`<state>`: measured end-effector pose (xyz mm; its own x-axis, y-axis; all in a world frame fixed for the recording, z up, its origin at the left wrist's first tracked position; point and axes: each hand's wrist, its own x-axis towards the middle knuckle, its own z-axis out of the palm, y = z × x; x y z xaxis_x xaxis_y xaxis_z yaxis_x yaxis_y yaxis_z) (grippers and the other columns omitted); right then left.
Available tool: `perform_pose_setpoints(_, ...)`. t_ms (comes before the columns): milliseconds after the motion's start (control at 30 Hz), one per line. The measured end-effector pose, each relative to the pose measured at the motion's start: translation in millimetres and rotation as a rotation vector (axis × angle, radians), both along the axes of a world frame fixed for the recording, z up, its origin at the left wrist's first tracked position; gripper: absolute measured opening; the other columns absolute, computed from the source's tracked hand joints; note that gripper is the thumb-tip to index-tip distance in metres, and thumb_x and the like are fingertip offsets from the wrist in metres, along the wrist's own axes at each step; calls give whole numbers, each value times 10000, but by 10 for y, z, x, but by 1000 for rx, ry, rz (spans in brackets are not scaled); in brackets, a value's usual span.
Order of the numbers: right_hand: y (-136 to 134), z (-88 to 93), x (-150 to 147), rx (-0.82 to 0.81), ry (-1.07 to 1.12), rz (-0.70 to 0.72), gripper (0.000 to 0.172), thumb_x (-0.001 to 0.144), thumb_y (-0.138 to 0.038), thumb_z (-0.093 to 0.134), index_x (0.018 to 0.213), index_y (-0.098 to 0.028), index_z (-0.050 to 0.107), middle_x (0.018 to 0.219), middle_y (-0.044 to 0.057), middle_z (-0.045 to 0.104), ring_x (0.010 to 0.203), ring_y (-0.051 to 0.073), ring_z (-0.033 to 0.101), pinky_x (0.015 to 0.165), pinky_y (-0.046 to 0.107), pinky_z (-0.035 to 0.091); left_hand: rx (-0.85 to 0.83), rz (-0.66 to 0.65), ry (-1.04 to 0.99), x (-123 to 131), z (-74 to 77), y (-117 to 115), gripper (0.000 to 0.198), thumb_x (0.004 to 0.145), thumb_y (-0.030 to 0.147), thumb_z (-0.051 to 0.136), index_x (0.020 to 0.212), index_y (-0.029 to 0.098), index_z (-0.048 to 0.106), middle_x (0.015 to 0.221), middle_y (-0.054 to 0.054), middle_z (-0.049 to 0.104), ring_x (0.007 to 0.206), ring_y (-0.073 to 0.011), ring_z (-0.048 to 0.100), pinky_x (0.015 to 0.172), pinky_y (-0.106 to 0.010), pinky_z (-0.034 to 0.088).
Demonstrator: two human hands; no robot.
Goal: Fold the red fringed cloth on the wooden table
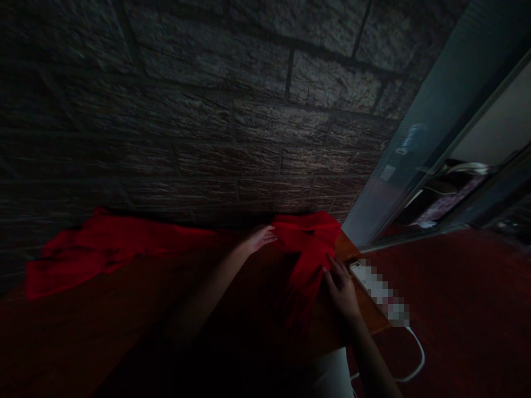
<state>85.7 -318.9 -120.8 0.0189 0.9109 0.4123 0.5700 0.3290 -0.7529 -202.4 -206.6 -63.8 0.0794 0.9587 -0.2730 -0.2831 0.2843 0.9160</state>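
Note:
A piece of red cloth (307, 243), creased and dark toward its near end, lies at the right end of a brown wooden table (249, 293). My left hand (262, 237) is at the cloth's left edge, fingers stretched out and fingertips against it. On the opposite edge rests my right hand (343, 290), its thumb and fingers apart and touching the fabric. A second red cloth (103, 243) lies crumpled along the wall side of the table at the left. Dim light hides the finer shape of both cloths.
A rough stone-block wall (265, 121) runs behind the table. At the right table edge sits a long white object (379, 290), partly pixelated, with a white cable (421, 354) looping down. Beyond are a doorway frame (398, 155) and a reddish floor (468, 309).

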Motion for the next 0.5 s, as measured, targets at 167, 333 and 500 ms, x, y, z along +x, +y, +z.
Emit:
perform_pose_setpoints(167,18,-24,7,3,4,5,537,941,-491,516,1389,-195,542,1443,140,491,1326,271,476,1123,469,378,-138,-33,-193,134,19,-115,127,913,220,570,976,130,634,924,-115,707,828,-192,705,869,-370,573)
perform_pose_setpoints(333,31,-48,7,14,3,-1,541,941,-506,511,1384,-197,549,1424,148,511,1326,274,476,1122,473,378,-211,48,-275,263,28,-78,140,944,269,561,959,134,600,907,-106,683,767,-169,685,860,-366,578)
perform_pose_setpoints(500,34,-49,1,-2,-4,0,537,946,-503,504,1390,-204,545,1446,140,489,1325,269,480,1135,464,369,-227,96,-341,273,69,-22,135,985,203,462,934,146,573,852,-76,680,752,-160,684,822,-359,594)
